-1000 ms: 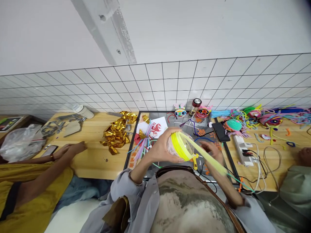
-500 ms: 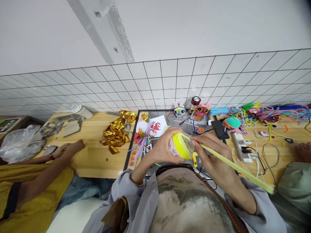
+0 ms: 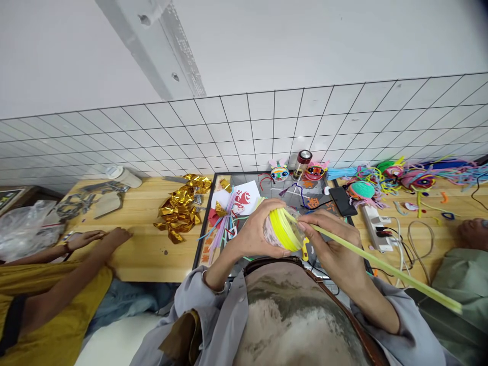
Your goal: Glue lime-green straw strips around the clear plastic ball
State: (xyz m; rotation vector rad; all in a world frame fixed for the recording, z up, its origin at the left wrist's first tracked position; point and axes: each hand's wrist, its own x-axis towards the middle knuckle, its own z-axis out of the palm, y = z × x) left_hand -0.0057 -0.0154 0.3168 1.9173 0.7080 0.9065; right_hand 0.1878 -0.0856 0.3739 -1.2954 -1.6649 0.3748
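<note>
My left hand is wrapped round a rounded, clear-ended object with a pale mottled surface. Several turns of bright yellow pipe cleaner circle its middle. Between thumb and fingers, my right hand pinches a pale yellow pipe cleaner close to the wrapped part; its long free end sticks out to the lower right. Just under the held object, a yellow-handled tool is partly hidden. Behind my left hand lies a bundle of pastel pipe cleaners.
Crumpled gold foil lies to the left, near a co-worker's hands. At the back stand a flask and two decorated balls, one white. A phone, power strip and cables are on the right, with another person's hand.
The pale yellow pipe cleaner's free end has swung further right. Both my hands keep nearly the same place and grip. The co-worker's hands on the left have moved slightly apart.
</note>
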